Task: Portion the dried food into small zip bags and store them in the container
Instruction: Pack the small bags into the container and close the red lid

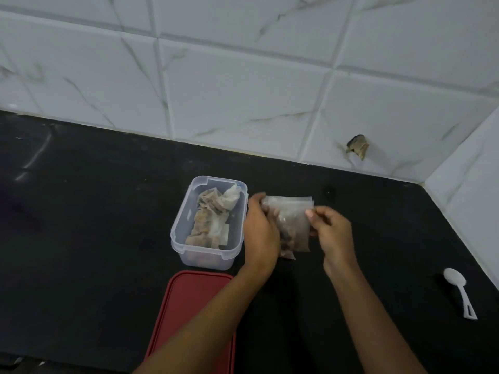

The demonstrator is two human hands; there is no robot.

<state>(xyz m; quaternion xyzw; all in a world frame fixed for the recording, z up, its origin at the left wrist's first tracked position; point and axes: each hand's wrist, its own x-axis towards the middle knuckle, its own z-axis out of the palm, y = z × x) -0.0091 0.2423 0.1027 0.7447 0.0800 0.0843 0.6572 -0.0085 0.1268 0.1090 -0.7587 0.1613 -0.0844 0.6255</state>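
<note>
Head view: zip bag (293,220) held just right of the open container (205,261).
Left hand (260,230) and right hand (333,233) each pinched a side edge of the bag. It was probably light, limp and slippery, best gripped at the seal strip. Beneath was a black counter (94,211), with a tiled wall (243,90) on the far side.

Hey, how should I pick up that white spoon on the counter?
Pinch the spoon across its narrow handle, coming from above with the right hand, the nearer one, once it sets down the bag. It lies flat on the counter with the handle end toward you.
</note>
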